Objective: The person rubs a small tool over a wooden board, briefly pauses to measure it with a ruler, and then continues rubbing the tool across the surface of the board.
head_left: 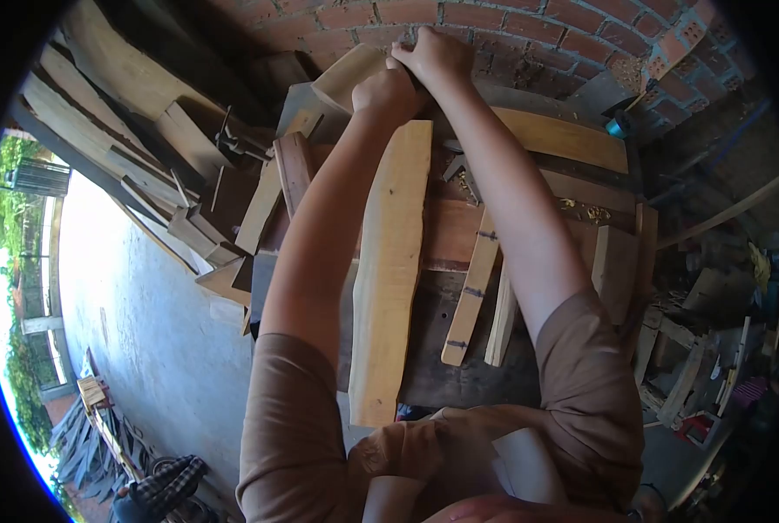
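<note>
Both my arms reach forward over a wooden workbench [433, 375]. My left hand [385, 94] is closed at the bench's far end, its fingers curled round something dark that I cannot make out. Close beside it, my right hand [437, 61] is bent over the same dark thing, also with curled fingers. A long pale board [389, 270] with a wavy right edge lies lengthwise below my hands. Right of the board rest a narrow strip [470, 292] with three dark marks and a shorter pale strip [501, 322].
Boards [137, 139] lean and pile up at the left. A brick wall [529, 39] stands behind the bench. Shavings [585, 209] and a wide plank [564, 139] lie on the bench's right. Wood scraps [681, 366] are at the lower right.
</note>
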Demonstrator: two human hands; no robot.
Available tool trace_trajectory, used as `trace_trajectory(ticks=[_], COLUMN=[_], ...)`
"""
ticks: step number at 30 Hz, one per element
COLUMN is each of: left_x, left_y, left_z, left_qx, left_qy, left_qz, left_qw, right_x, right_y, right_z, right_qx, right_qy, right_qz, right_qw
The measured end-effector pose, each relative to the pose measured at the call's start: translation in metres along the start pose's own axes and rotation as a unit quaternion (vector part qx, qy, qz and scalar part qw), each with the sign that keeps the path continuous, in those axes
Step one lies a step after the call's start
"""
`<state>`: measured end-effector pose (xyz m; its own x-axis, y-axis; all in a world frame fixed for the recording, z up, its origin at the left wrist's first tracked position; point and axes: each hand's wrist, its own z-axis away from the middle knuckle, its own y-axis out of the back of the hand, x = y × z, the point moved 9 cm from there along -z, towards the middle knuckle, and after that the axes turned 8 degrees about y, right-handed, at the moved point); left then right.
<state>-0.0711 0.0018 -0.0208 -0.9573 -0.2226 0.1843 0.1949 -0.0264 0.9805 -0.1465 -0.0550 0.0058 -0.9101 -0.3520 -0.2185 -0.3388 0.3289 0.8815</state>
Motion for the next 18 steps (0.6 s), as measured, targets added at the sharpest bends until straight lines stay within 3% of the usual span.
trace_trajectory(ticks=[3,5,8,9,12,18], left_x=[-0.015,-0.032,-0.071,-0.086,-0.128,-0.177], left_y=[0.021,0.015,-0.025,-0.046,-0.093,-0.141], left_z=[0.063,0.113,0.208,0.244,0.354,0.527], left_qx=[0.009,0.02,0.006,-0.044,-0.077,-0.165], left_qy=[0.01,0.006,0.017,0.053,0.075,0.133], left_qz=[0.024,0.01,0.054,0.053,0.056,0.063], left_qw=[1.0,1.0,0.998,0.996,0.993,0.975], right_x=[-0.026,-0.049,-0.09,-0.104,-0.14,-0.199], right_y=[0.036,0.048,0.051,0.051,0.04,0.039], right_z=[0.042,0.089,0.187,0.226,0.341,0.519], right_qx=[0.024,0.03,0.004,0.003,-0.079,-0.144], right_qy=[0.029,0.049,0.057,0.062,0.046,0.069], right_qz=[-0.024,-0.113,-0.131,-0.15,-0.162,-0.131], right_qw=[0.999,0.992,0.99,0.987,0.982,0.979])
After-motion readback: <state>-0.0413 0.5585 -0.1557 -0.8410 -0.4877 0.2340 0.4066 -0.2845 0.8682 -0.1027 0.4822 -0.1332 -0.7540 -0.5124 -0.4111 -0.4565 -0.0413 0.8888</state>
